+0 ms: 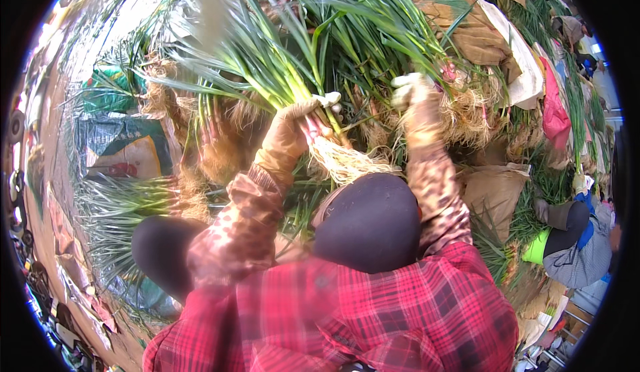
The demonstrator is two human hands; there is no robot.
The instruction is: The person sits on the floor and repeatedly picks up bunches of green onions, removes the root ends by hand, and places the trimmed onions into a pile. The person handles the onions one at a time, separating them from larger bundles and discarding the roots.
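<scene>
A bunch of young garlic plants (312,122) with long green leaves, pinkish stem bases and pale roots is in my gloved left hand (295,122). Its leaves fan away from me, while the roots (347,162) hang over my dark-clad knee (372,222). My gloved right hand (415,92) is motion-blurred at the edge of a heap of similar plants (360,42), close to a tangle of roots (465,112). Its fingers look curled, but whether anything is between them cannot be told.
More rooted plants (135,202) lie at the left, beside a printed plastic sack (127,144). Brown sacking (492,192) and a pink cloth or bag (554,117) are at the right. Another person (575,242) sits or crouches at the far right among greens.
</scene>
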